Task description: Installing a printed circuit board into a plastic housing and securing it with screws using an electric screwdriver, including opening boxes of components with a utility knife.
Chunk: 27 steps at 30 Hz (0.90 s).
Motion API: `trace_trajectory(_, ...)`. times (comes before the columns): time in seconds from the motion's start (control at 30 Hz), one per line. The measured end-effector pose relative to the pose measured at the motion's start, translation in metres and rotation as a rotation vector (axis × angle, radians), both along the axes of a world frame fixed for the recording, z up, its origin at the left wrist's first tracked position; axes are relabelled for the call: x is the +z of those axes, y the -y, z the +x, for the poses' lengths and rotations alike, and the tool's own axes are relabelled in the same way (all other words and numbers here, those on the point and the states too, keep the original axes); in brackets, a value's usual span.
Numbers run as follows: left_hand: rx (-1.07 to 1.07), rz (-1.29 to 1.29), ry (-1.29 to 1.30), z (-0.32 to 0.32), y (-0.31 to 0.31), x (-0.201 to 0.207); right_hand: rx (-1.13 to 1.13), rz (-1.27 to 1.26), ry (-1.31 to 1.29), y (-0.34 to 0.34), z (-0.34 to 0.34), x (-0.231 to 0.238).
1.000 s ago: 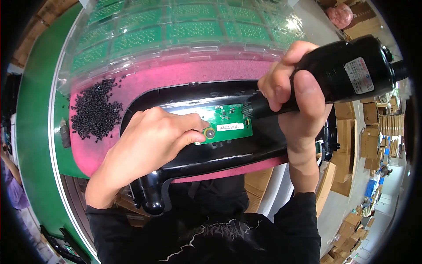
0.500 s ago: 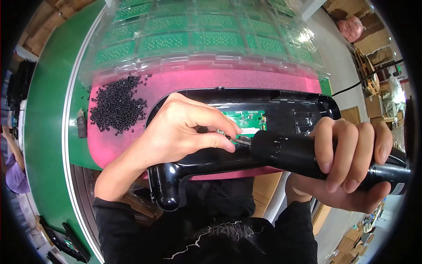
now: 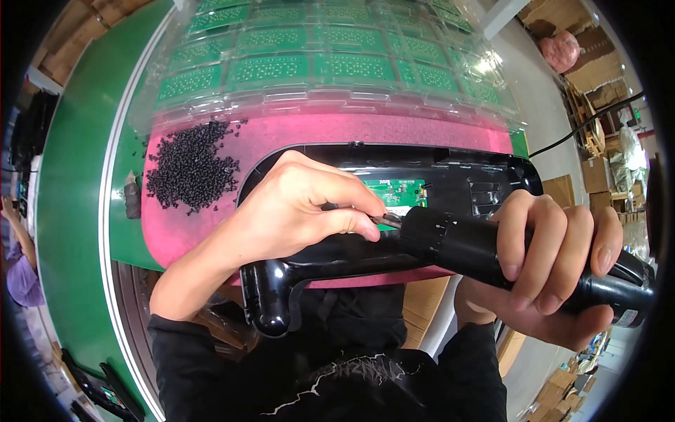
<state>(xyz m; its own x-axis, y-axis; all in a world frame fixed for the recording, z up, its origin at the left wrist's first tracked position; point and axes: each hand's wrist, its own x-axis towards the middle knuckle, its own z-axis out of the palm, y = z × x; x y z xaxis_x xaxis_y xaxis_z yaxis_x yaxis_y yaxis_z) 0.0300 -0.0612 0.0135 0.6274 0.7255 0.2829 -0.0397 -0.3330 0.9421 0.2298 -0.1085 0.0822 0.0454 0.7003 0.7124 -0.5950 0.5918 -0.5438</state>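
**Head view: fingertips meet the driver's bit over the black shell**

The right hand [image 3: 555, 257], at the right of the frame, grasps a thick black cylindrical power screwdriver [image 3: 457, 240], four fingers wrapped over its top and the thumb beneath. The driver lies almost level, nose toward the centre, a pose that seems chosen to bring its slim metal bit [image 3: 392, 221] to the other hand.

The left hand [image 3: 299, 200] pinches at the bit's end between thumb and forefinger, probably to steady it or seat something small there; whether a screw sits between the fingertips is hidden. Its forearm slants up from the lower left, wrist arched, over the long glossy black plastic shell [image 3: 351, 247] at centre.

Inside the shell, right behind the fingertips, is the green rectangular circuit board [image 3: 402, 190], partly covered by hand and driver. The shell rests on a soft pink mat [image 3: 165, 235], which likely guards its gloss. A heap of small black screws [image 3: 190, 169] occupies the mat's left part, presumably within the left hand's easy reach.
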Motion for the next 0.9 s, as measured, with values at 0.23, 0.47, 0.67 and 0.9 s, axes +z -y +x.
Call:
trace_trajectory(0.23, -0.021, -0.006, 0.012, -0.003, 0.0, -0.002, 0.02, 0.02, 0.013, 0.0, -0.002, 0.0)
trace_trajectory(0.47, 0.261, 0.197, -0.385, -0.004, -0.001, -0.001, 0.005, -0.155, 0.181, -0.016, -0.006, -0.006)
trace_trajectory(0.67, 0.358, 0.131, -0.414, -0.004, -0.001, -0.002, -0.015, -0.301, 0.355, -0.033, -0.011, -0.03)
trace_trajectory(0.9, 0.372, 0.134, -0.485, -0.002, -0.001, 0.005, -0.054, -0.289, 0.375, -0.036, -0.015, -0.038)
